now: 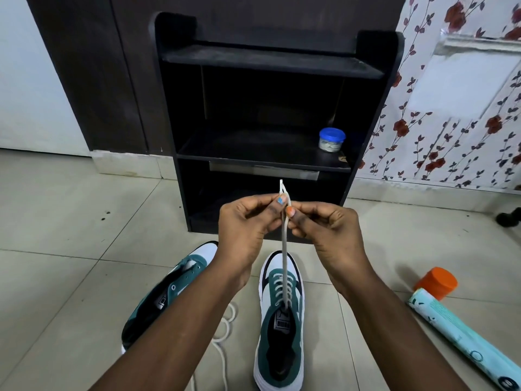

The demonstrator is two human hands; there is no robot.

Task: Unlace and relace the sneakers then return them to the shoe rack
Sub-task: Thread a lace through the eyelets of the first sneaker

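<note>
Both hands meet above the right sneaker (280,314), which stands laced on the floor tiles near the black shoe rack (270,122). The left hand (245,221) and right hand (324,224) each have fingers clamped on the raised grey lace ends (284,238). The left sneaker (172,289) lies unlaced, its white lace (225,328) loose just beside it.

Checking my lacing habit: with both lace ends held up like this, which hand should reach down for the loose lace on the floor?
Probably left. The loose lace lies beside the unlaced sneaker, under the left hand. The right hand could keep its grip on the lace ends.
</note>
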